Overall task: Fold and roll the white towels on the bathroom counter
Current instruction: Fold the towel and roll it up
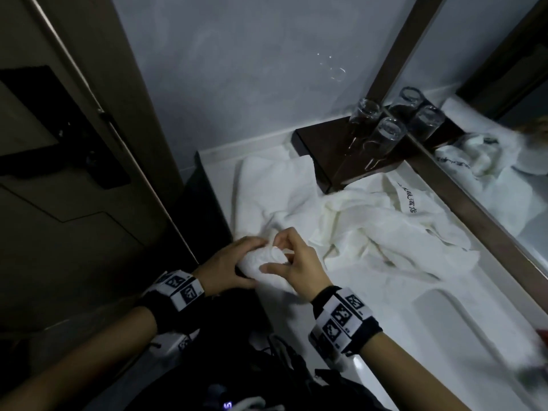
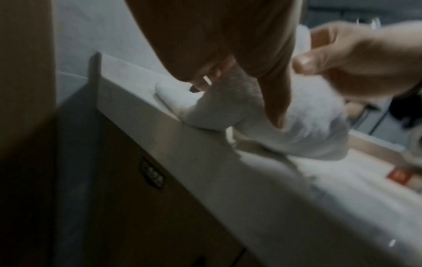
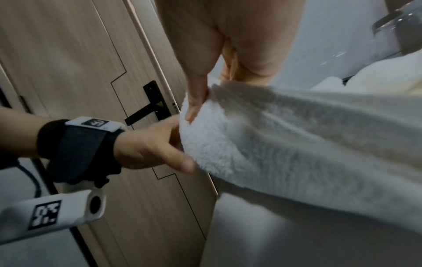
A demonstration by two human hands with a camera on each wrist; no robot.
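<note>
A small rolled white towel point(image 1: 268, 266) sits at the near left edge of the white counter point(image 1: 400, 315). My left hand point(image 1: 234, 266) wraps round its left end. My right hand point(image 1: 292, 256) pinches the towel's top fold with thumb and fingers. The right wrist view shows the fluffy roll point(image 3: 285, 144) with my right thumb pressed into its end and my left hand point(image 3: 157, 150) cupping it. From the left wrist, the roll point(image 2: 297, 122) lies by the counter's edge. More white towels lie beyond: a flat one point(image 1: 272, 188) and a crumpled one with dark lettering point(image 1: 385, 221).
A dark wooden tray point(image 1: 332, 149) with upturned glasses point(image 1: 382, 134) stands at the back against the mirror point(image 1: 504, 114). A wooden door point(image 1: 74, 143) with a black handle is close on the left. A small red-labelled item point(image 2: 399, 178) lies further right on the counter.
</note>
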